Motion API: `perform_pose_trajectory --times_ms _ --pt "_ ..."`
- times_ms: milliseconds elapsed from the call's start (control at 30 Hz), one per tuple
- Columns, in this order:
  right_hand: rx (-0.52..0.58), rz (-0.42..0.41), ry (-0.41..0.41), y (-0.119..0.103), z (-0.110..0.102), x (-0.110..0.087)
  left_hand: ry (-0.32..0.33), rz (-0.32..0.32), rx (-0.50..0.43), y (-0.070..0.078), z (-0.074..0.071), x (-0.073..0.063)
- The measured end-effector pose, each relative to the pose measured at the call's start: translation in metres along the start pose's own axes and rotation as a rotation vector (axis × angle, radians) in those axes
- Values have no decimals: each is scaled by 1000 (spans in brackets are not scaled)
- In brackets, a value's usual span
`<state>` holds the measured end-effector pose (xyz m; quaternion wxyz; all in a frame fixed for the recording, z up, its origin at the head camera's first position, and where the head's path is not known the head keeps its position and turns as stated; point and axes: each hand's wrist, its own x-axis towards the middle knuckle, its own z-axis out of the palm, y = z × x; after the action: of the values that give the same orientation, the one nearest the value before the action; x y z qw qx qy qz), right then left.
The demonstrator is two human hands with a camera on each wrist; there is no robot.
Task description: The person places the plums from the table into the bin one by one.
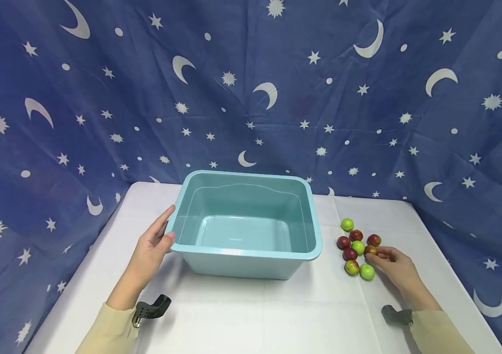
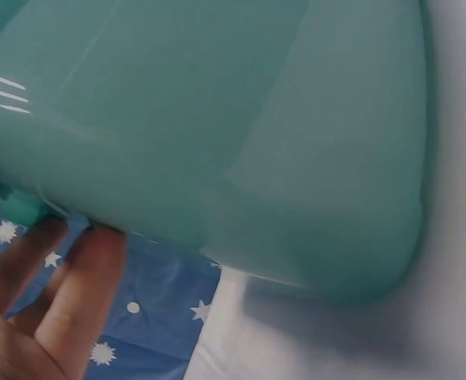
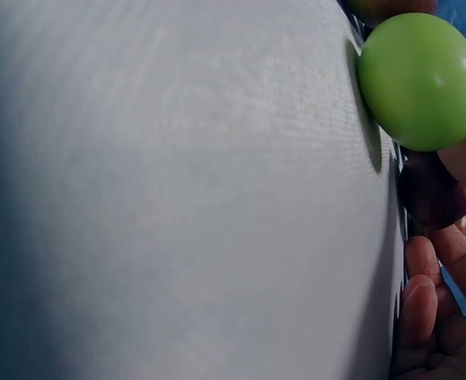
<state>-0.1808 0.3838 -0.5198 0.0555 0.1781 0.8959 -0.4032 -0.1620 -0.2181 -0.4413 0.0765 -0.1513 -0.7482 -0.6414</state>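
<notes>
A light blue plastic basin [image 1: 242, 253] stands on the white-covered table. My left hand [image 1: 150, 247] touches its left side, thumb at the rim and fingers extended along the outside; in the left wrist view the fingertips rest against the basin's wall [image 2: 217, 119]. On the right, my right hand [image 1: 396, 267] pinches a dark red plum [image 3: 432, 194] between thumb and fingers at the edge of a loose group. Right beside the thumb is a smooth green plum [image 3: 422, 79]. Other red plums [image 1: 343, 242] and green ones [image 1: 347, 224] lie close together to its left.
White cloth [image 1: 242, 314] covers the table. A blue curtain [image 1: 215, 98] with moons and stars hangs behind and along both sides. Black wrist mounts [image 1: 153, 307] stick out from both sleeves.
</notes>
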Motion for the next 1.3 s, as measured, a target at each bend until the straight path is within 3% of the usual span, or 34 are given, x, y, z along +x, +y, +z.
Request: perform_pose_trajectory --times_ms 267,700,800,1033,1300 --pt "-30 6 -21 0 -4 -2 32 -100 19 12 -1 -2" --pt "41 -30 -40 2 -28 -5 51 -119 33 13 3 -4" --pt "49 -80 -22 -10 -33 -6 54 -120 42 13 1 -4" --pt "136 -279 -25 -54 -48 -14 61 -121 62 14 0 -6" --pt "176 -369 -40 -105 -49 -20 48 -126 53 14 2 -5"
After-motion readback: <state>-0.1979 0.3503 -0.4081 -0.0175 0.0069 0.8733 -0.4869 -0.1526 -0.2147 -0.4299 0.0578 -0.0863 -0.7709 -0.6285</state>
